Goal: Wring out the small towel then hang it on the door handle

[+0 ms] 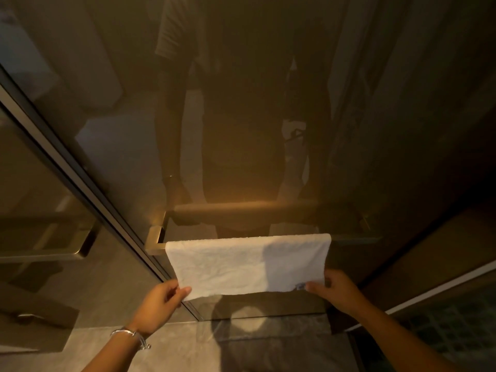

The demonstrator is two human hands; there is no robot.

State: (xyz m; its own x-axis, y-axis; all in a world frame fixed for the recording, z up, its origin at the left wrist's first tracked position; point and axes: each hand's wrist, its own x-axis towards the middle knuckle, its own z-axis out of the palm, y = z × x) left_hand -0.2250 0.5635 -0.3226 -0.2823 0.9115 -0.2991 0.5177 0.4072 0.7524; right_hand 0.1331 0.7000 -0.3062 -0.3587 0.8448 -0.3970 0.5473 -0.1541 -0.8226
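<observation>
Head view looks down at a dark glass door (241,130) with a brass-coloured handle (154,238) fixed across it. Over the handle's bar hangs a white towel (241,264), draped flat, its top fold lying along the bar and its near side hanging down toward the camera. Only the left end of the handle shows bare; the towel covers the rest of the bar, which dims into shadow on the right. The left hand (158,304) pinches the towel's lower left corner between thumb and fingers, closed on the cloth. The right hand (335,291) grips the lower right corner in the same way, thumb on top, beside a small dark mark on the fabric. Both arms reach in from the bottom edge, and the left wrist wears a silver bracelet (131,335). A shadow falls across the right part of the towel. The glass reflects a standing person's legs and arms, dim and blurred. To the left, a metal frame (67,157) runs diagonally, with another glass panel (40,197) beyond it showing a second handle shape. Below the door lies a grey tiled floor (268,345), and at far right a pale strip (442,285) borders a darker patterned area.
</observation>
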